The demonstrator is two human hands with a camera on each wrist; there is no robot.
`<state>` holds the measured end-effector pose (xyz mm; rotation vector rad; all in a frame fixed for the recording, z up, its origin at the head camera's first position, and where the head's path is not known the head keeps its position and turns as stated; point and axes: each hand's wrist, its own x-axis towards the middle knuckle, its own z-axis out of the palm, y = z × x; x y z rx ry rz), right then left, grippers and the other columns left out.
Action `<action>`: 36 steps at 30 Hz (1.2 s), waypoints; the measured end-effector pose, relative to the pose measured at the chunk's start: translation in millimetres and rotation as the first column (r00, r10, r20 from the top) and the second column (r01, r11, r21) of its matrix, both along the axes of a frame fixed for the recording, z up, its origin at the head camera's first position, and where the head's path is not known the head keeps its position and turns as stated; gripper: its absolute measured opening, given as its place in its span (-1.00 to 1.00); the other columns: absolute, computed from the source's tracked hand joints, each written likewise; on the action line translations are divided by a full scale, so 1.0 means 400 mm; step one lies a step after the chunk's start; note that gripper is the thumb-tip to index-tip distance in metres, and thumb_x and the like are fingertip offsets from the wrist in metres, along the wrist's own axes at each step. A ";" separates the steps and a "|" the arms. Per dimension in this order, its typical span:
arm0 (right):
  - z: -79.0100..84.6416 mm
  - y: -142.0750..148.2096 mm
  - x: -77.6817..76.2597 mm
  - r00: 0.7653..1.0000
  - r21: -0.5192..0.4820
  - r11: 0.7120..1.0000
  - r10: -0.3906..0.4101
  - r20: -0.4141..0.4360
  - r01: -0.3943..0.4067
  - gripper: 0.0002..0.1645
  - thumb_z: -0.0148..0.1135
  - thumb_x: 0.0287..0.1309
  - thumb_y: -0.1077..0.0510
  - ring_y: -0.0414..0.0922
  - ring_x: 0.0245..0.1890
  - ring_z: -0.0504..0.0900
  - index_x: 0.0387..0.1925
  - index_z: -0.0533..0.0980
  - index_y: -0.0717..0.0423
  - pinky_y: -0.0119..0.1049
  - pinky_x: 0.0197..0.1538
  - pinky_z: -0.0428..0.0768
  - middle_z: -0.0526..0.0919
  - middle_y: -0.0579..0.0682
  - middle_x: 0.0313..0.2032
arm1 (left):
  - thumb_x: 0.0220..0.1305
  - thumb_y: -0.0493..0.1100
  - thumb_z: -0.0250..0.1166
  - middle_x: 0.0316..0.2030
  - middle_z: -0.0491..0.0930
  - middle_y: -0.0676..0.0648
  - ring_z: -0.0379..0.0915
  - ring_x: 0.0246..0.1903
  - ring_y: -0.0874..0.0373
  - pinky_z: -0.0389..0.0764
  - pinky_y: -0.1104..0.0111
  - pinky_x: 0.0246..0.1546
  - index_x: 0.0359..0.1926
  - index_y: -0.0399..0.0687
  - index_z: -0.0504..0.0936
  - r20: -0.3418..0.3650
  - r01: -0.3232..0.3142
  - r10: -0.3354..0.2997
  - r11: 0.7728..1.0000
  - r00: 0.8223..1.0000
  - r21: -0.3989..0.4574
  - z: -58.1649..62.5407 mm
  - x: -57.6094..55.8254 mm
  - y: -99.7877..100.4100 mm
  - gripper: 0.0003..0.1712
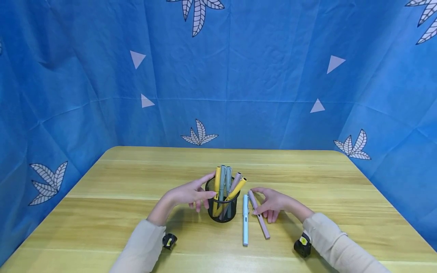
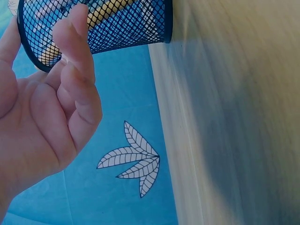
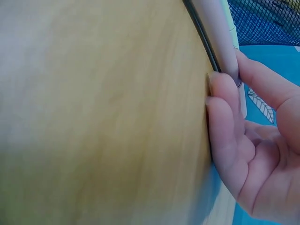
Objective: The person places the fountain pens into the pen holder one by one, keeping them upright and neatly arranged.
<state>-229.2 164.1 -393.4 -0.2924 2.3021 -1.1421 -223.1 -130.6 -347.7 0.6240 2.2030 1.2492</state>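
Note:
A black mesh pen holder (image 1: 233, 209) stands upright on the table, with yellow, grey-blue and light purple pens leaning in it. My left hand (image 1: 187, 194) grips its left side near the rim, thumb in front and index finger behind; the other fingers curl beside the mesh (image 2: 136, 28) in the left wrist view. To the right of the holder, my right hand (image 1: 274, 203) pinches a light purple pen (image 1: 263, 225) lying on the table. Thumb and fingers are on either side of that pen (image 3: 218, 33) in the right wrist view. A light blue pen (image 1: 245, 225) lies just left of it.
The wooden table (image 1: 102, 212) reaches back to a blue patterned cloth (image 1: 252, 76) that hangs behind and at both sides. Small black cameras are strapped at the left wrist (image 1: 169, 241) and the right wrist (image 1: 302, 245).

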 end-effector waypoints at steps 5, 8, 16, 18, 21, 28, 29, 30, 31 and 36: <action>0.002 -0.007 0.001 0.997 0.007 0.999 -0.040 0.064 0.040 0.04 0.35 -0.08 0.20 -0.11 -0.84 0.48 0.35 -0.05 0.03 -0.23 -0.68 0.52 0.51 0.14 -0.73 | 0.20 0.14 0.11 -0.50 0.57 -0.16 0.45 -0.67 0.09 0.34 0.39 -0.67 0.39 0.25 -0.25 0.002 0.001 -0.001 1.000 1.000 0.001 -0.001 -0.001 0.000 -0.10; 0.005 -0.010 0.001 0.996 0.005 0.998 -0.055 0.071 0.055 0.02 0.34 -0.09 0.24 -0.10 -0.84 0.49 0.34 -0.04 0.02 -0.22 -0.67 0.53 0.50 0.15 -0.73 | 0.21 0.14 0.11 -0.49 0.57 -0.19 0.46 -0.67 0.09 0.35 0.39 -0.67 0.39 0.25 -0.25 0.002 -0.002 0.002 1.000 1.000 0.001 0.000 -0.001 -0.001 -0.10; 0.010 -0.015 0.003 0.992 -0.011 0.995 -0.101 0.076 0.103 -0.02 0.32 -0.14 0.32 -0.09 -0.84 0.49 0.31 0.05 0.00 -0.19 -0.65 0.54 0.50 0.19 -0.73 | 0.22 0.11 0.11 -0.47 0.56 -0.23 0.45 -0.67 0.10 0.35 0.40 -0.68 0.39 0.23 -0.26 0.003 0.000 0.000 1.000 1.000 0.012 0.001 -0.002 -0.001 -0.11; 0.010 -0.016 0.004 0.990 -0.022 0.993 -0.118 0.079 0.120 -0.03 0.32 -0.16 0.34 -0.08 -0.84 0.49 0.30 0.08 0.00 -0.18 -0.65 0.54 0.49 0.19 -0.73 | 0.21 0.12 0.11 -0.48 0.56 -0.22 0.45 -0.67 0.10 0.35 0.40 -0.68 0.39 0.23 -0.26 0.002 0.000 0.000 1.000 1.000 0.010 0.001 -0.002 -0.001 -0.10; 0.007 -0.017 0.006 0.987 -0.039 0.989 -0.140 0.076 0.143 -0.05 0.32 -0.18 0.35 -0.08 -0.85 0.49 0.28 0.12 -0.01 -0.17 -0.67 0.53 0.47 0.18 -0.74 | 0.21 0.12 0.11 -0.48 0.56 -0.20 0.46 -0.67 0.10 0.35 0.41 -0.68 0.39 0.23 -0.26 -0.003 0.003 -0.003 1.000 1.000 0.008 0.001 -0.003 0.000 -0.10; 0.006 -0.016 0.012 0.986 -0.089 0.984 -0.149 0.071 0.155 -0.10 0.31 -0.19 0.37 -0.08 -0.84 0.50 0.22 0.13 0.01 -0.20 -0.69 0.52 0.50 0.23 -0.67 | 0.22 0.12 0.11 -0.49 0.56 -0.18 0.46 -0.67 0.09 0.37 0.41 -0.67 0.39 0.24 -0.27 -0.006 0.008 -0.008 1.000 1.000 0.003 0.000 -0.005 0.001 -0.10; 0.006 -0.016 0.013 0.987 -0.101 0.983 -0.145 0.073 0.152 -0.11 0.30 -0.18 0.38 -0.08 -0.84 0.50 0.21 0.12 0.01 -0.20 -0.68 0.52 0.51 0.25 -0.65 | 0.21 0.12 0.11 -0.49 0.56 -0.18 0.46 -0.67 0.09 0.37 0.41 -0.67 0.39 0.24 -0.27 -0.007 0.009 -0.009 1.000 1.000 0.003 -0.001 -0.005 0.001 -0.10; 0.007 -0.016 0.013 0.987 -0.111 0.982 -0.143 0.071 0.150 -0.12 0.30 -0.18 0.39 -0.08 -0.83 0.50 0.20 0.12 0.02 -0.21 -0.68 0.53 0.51 0.26 -0.61 | 0.21 0.13 0.11 -0.48 0.56 -0.19 0.46 -0.67 0.09 0.37 0.41 -0.67 0.39 0.24 -0.27 -0.006 0.008 -0.008 1.000 1.000 0.003 -0.001 -0.005 0.000 -0.09; 0.008 -0.015 0.013 0.988 -0.121 0.982 -0.136 0.066 0.144 -0.13 0.29 -0.17 0.39 -0.08 -0.82 0.51 0.19 0.11 0.03 -0.21 -0.68 0.53 0.52 0.27 -0.57 | 0.21 0.13 0.11 -0.48 0.56 -0.19 0.46 -0.67 0.09 0.37 0.41 -0.67 0.39 0.24 -0.26 -0.004 0.007 -0.007 1.000 1.000 0.004 -0.002 -0.005 0.000 -0.09; 0.009 -0.010 0.011 0.993 -0.148 0.982 -0.117 0.014 0.118 -0.12 0.28 -0.17 0.39 -0.06 -0.78 0.53 0.20 0.08 0.07 -0.19 -0.65 0.54 0.48 0.21 -0.41 | 0.20 0.14 0.11 -0.48 0.57 -0.19 0.46 -0.67 0.09 0.36 0.39 -0.67 0.39 0.27 -0.25 0.001 -0.001 0.001 1.000 1.000 -0.001 -0.008 -0.006 -0.002 -0.10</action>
